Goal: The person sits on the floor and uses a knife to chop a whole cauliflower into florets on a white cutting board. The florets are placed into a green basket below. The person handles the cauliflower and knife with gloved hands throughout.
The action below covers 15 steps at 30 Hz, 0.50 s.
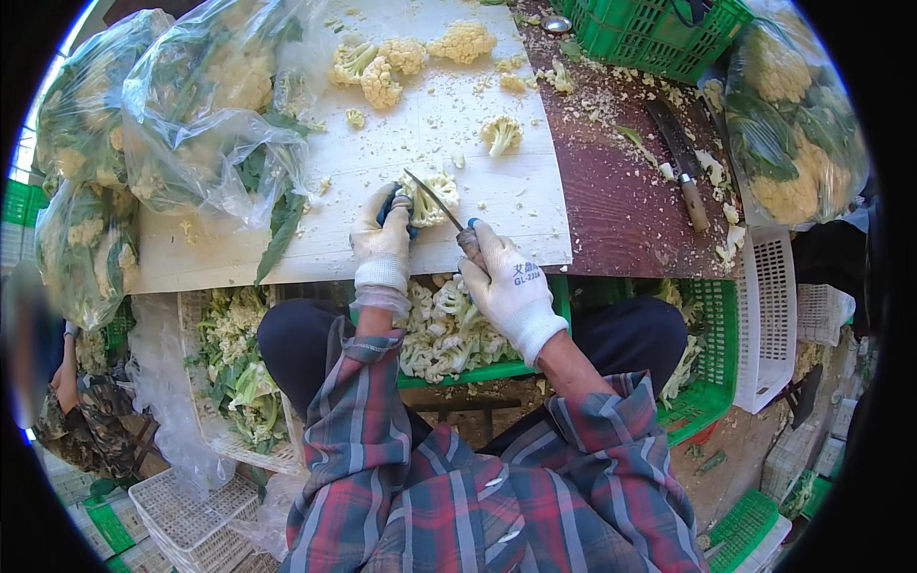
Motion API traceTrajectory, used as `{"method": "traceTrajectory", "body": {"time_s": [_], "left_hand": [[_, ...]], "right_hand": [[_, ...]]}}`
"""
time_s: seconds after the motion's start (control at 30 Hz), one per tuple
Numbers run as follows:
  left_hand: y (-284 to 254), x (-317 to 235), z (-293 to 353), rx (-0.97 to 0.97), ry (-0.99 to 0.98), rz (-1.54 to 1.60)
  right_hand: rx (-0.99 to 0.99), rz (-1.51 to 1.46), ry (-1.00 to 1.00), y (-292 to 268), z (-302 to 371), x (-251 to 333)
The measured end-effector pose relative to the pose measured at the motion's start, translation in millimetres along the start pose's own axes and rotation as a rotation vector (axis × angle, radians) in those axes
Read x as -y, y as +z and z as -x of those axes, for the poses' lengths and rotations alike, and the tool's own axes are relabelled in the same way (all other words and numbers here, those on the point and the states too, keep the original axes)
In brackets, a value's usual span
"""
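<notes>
Wearing a white glove with dark blue on the fingers, my left hand [384, 229] is closed on a pale cauliflower piece [437, 197] above the white board [373, 153]. A knife [468, 239] with a worn handle is gripped in my gloved right hand [506, 282]. Its thin blade points up and left, over the cauliflower piece. Whether the edge touches it, I cannot tell. A single floret [501, 135] lies up and right of my hands, and several bigger cauliflower chunks [380, 81] sit toward the far side. Cut florets [451, 329] fill a green crate below the board's near edge.
Plastic bags of cauliflower [215, 115] crowd the left. On the dark red tabletop lies a large knife [680, 153] among crumbs. A green basket [659, 38] stands at the back, another bag [798, 124] at far right. Trimmings fill a white crate [222, 444]. Someone's arm shows far left.
</notes>
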State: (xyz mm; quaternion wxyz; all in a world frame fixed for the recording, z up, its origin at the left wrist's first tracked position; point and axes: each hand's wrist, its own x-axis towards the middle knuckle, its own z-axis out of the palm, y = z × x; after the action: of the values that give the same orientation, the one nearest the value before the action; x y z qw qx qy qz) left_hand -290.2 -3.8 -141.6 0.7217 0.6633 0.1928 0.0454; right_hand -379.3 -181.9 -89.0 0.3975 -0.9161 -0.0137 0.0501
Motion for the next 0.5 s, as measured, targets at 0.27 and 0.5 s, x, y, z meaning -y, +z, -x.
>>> {"method": "traceTrajectory", "body": {"time_s": [0.27, 0.5], "left_hand": [[3.7, -3.6, -0.7, -0.013, -0.031, -0.055], [1.3, 13.4, -6.1, -0.019, 0.085, -0.016]], "right_hand": [[0.015, 0.113, 0.034, 9.1, -17.4, -0.7], [0.066, 0.140, 0.025, 12.8, -25.6, -5.9]]}}
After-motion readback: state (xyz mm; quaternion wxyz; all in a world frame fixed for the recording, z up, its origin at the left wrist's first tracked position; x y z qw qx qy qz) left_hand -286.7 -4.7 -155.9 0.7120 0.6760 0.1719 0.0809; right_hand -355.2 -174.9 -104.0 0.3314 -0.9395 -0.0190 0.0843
